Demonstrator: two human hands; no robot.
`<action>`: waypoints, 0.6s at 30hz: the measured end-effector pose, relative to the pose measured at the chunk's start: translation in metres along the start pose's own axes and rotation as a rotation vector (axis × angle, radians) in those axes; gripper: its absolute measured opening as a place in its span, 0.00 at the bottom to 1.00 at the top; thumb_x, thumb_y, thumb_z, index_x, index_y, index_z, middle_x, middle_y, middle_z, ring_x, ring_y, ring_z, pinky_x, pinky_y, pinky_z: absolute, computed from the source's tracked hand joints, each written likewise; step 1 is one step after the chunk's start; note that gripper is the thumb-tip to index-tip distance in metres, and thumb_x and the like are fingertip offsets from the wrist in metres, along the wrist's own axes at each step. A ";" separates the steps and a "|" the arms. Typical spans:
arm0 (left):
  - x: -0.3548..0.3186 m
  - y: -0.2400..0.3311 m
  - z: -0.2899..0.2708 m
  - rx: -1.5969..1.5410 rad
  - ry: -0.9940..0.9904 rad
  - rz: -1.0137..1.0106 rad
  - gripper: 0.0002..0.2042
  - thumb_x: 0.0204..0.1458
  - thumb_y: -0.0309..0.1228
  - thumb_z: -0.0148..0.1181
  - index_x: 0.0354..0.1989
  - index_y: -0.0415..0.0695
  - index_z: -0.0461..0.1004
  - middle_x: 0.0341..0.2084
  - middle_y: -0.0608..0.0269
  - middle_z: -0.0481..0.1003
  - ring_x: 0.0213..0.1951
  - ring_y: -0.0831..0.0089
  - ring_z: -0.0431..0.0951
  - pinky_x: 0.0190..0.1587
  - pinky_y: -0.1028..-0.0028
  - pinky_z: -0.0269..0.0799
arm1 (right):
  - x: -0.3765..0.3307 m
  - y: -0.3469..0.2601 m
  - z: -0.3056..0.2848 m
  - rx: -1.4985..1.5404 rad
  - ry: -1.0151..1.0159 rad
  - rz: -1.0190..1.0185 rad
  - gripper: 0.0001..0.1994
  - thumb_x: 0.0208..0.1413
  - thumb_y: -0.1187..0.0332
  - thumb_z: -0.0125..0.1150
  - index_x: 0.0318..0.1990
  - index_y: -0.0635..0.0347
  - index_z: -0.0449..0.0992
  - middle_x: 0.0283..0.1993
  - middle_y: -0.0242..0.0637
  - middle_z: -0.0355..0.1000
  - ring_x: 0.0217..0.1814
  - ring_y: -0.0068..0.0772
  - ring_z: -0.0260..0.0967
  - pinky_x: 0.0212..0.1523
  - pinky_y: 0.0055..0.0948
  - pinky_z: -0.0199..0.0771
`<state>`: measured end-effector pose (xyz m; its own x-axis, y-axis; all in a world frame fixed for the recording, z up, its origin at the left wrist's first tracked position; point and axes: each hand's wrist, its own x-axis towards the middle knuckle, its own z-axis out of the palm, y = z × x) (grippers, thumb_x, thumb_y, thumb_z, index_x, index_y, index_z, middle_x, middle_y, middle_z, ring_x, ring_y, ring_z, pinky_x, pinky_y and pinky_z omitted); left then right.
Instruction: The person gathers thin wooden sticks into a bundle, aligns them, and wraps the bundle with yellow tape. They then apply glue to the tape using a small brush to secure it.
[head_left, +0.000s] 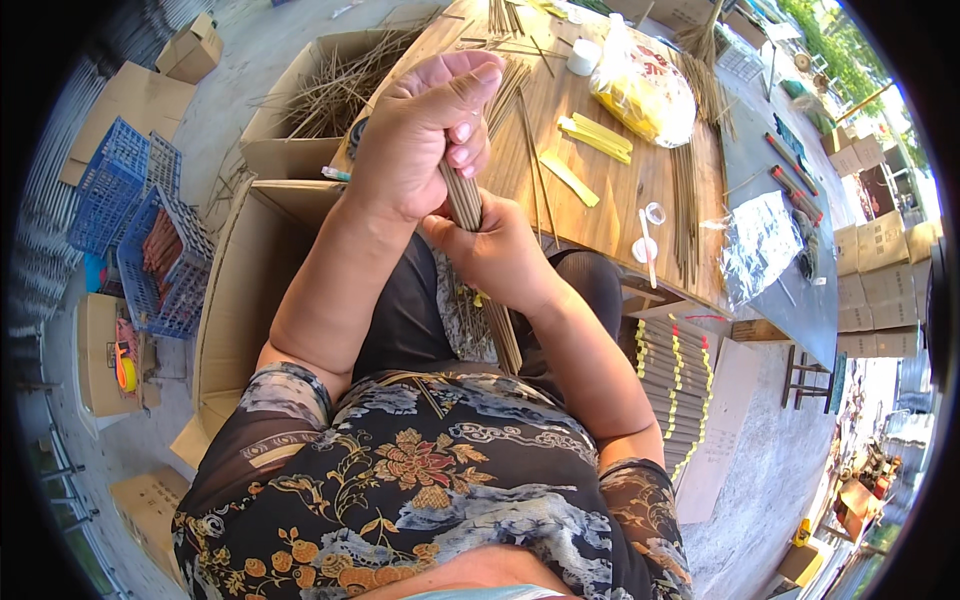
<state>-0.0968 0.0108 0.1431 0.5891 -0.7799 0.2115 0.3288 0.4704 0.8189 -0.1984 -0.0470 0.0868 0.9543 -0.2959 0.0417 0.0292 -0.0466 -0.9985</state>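
A bundle of thin brown sticks (462, 198) runs aslant in front of me, its lower end coming down over my lap. My left hand (425, 125) is closed round the upper part, thumb uppermost. Just below it, my right hand (497, 252) grips the same bundle with the thumb along its side. Past my left hand, more stick ends fan out above the wooden table (620, 215); whether they belong to the held bundle I cannot tell. Several yellow strips (597, 138) lie on the table, beside a plastic bag (645, 85) with yellow contents.
Loose sticks fill a cardboard box (290, 155) at the far left, with an opened carton (255, 260) nearer me. Blue crates (165, 265) stand on the left floor. Bundles tied with yellow bands (672, 385) lie low on the right. A small white jar (583, 57) sits on the table.
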 end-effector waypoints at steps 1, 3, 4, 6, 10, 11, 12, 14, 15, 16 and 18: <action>0.001 0.002 -0.004 -0.048 -0.077 -0.013 0.11 0.52 0.31 0.53 0.40 0.39 0.68 0.10 0.75 0.58 0.10 0.86 0.57 0.12 0.83 0.54 | -0.002 -0.007 -0.003 0.088 -0.104 0.095 0.07 0.49 0.69 0.55 0.30 0.64 0.69 0.19 0.29 0.64 0.22 0.18 0.58 0.25 0.23 0.63; 0.001 0.002 -0.006 -0.065 -0.117 -0.010 0.10 0.52 0.31 0.53 0.39 0.39 0.68 0.10 0.74 0.58 0.10 0.86 0.57 0.12 0.83 0.54 | -0.001 -0.004 -0.003 0.051 -0.076 0.055 0.07 0.48 0.70 0.56 0.30 0.65 0.68 0.19 0.31 0.65 0.22 0.19 0.59 0.26 0.23 0.64; 0.001 0.000 -0.005 -0.035 -0.081 0.006 0.10 0.52 0.30 0.53 0.39 0.39 0.69 0.10 0.74 0.58 0.10 0.86 0.57 0.12 0.83 0.54 | 0.000 0.005 0.000 0.019 -0.016 -0.025 0.07 0.48 0.70 0.56 0.30 0.65 0.68 0.20 0.32 0.65 0.23 0.19 0.59 0.26 0.23 0.64; 0.002 -0.004 0.002 0.059 0.087 0.069 0.09 0.52 0.30 0.53 0.38 0.39 0.69 0.10 0.74 0.58 0.10 0.86 0.57 0.12 0.83 0.54 | 0.004 0.014 0.003 -0.164 0.141 -0.135 0.07 0.48 0.70 0.57 0.30 0.65 0.68 0.20 0.34 0.66 0.24 0.20 0.61 0.27 0.24 0.65; 0.002 -0.012 0.012 0.182 0.323 0.167 0.07 0.52 0.28 0.52 0.36 0.39 0.70 0.10 0.74 0.58 0.10 0.85 0.56 0.12 0.82 0.55 | 0.007 0.019 0.004 -0.513 0.354 -0.208 0.09 0.47 0.69 0.58 0.28 0.65 0.67 0.21 0.40 0.67 0.25 0.24 0.66 0.29 0.27 0.67; 0.001 -0.012 0.010 0.182 0.310 0.170 0.07 0.52 0.28 0.52 0.36 0.39 0.70 0.10 0.74 0.59 0.10 0.85 0.56 0.12 0.82 0.55 | 0.006 0.020 0.005 -0.534 0.363 -0.216 0.09 0.47 0.69 0.59 0.28 0.66 0.67 0.21 0.41 0.67 0.26 0.25 0.67 0.29 0.28 0.68; 0.001 -0.012 0.008 0.138 0.247 0.136 0.07 0.52 0.28 0.52 0.36 0.39 0.70 0.10 0.74 0.59 0.10 0.85 0.57 0.12 0.82 0.56 | 0.006 0.019 0.003 -0.384 0.268 -0.186 0.09 0.48 0.69 0.59 0.27 0.66 0.67 0.20 0.41 0.67 0.25 0.27 0.67 0.29 0.28 0.68; 0.001 -0.009 0.003 0.052 0.123 0.068 0.07 0.51 0.28 0.52 0.37 0.39 0.70 0.10 0.74 0.59 0.10 0.85 0.57 0.12 0.82 0.56 | 0.004 0.015 -0.002 -0.084 0.079 -0.125 0.10 0.48 0.68 0.59 0.26 0.66 0.66 0.20 0.40 0.67 0.25 0.29 0.68 0.29 0.29 0.69; 0.000 -0.009 0.001 0.020 0.068 0.055 0.07 0.52 0.28 0.52 0.37 0.39 0.70 0.10 0.74 0.59 0.10 0.85 0.57 0.13 0.82 0.56 | 0.003 0.011 -0.005 -0.018 -0.009 -0.036 0.09 0.49 0.68 0.58 0.28 0.65 0.67 0.20 0.35 0.67 0.23 0.24 0.66 0.26 0.25 0.66; -0.001 -0.008 -0.002 -0.011 0.014 0.041 0.07 0.52 0.28 0.52 0.37 0.40 0.70 0.10 0.74 0.59 0.10 0.85 0.57 0.13 0.82 0.56 | 0.002 0.006 -0.008 0.050 -0.097 0.052 0.09 0.50 0.67 0.58 0.29 0.64 0.68 0.20 0.30 0.66 0.22 0.20 0.64 0.23 0.21 0.63; -0.002 -0.008 -0.003 -0.036 -0.021 0.022 0.07 0.52 0.28 0.52 0.38 0.40 0.70 0.10 0.74 0.59 0.10 0.85 0.56 0.13 0.83 0.55 | 0.000 -0.009 -0.011 0.114 -0.213 0.244 0.09 0.51 0.67 0.58 0.32 0.64 0.69 0.21 0.25 0.66 0.21 0.14 0.60 0.21 0.16 0.59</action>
<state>-0.0985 0.0098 0.1345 0.5805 -0.7779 0.2406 0.3428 0.5015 0.7943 -0.2018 -0.0568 0.0957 0.9775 -0.0791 -0.1956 -0.1863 0.1116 -0.9761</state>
